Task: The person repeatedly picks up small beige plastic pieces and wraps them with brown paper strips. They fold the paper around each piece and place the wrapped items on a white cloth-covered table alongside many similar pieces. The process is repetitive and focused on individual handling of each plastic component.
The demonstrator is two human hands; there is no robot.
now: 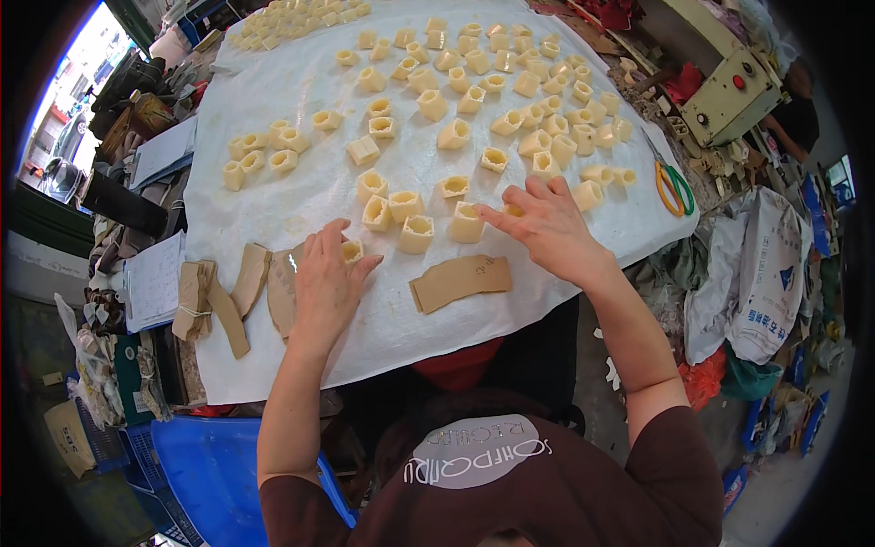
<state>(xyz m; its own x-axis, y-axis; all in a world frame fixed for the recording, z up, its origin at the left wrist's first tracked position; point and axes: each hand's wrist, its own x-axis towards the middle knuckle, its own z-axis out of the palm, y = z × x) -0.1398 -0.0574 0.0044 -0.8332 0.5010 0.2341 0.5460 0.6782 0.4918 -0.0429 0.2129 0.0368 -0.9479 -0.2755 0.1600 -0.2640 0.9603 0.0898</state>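
Note:
Many small cream-coloured hollow blocks stand and lie on a white sheet over the table. My left hand (325,278) is curled round one hollow block (353,250), thumb on its right side and fingers beyond it. Another hollow block (513,211) shows partly between the fingers of my right hand (556,231), whose palm hides the rest. One fingertip of that hand reaches the edge of an upright hollow block (467,224). Between my hands stand several more blocks, among them a hollow block (416,235). Nearer me lies a stack of curved brown card pieces (461,283).
More brown card strips (251,281) lie at the left edge of the white sheet (292,205). Scissors (673,187) with green and orange handles rest at the right edge. Beyond them stands a beige machine (738,91) with a red button. A blue chair (232,479) is at lower left.

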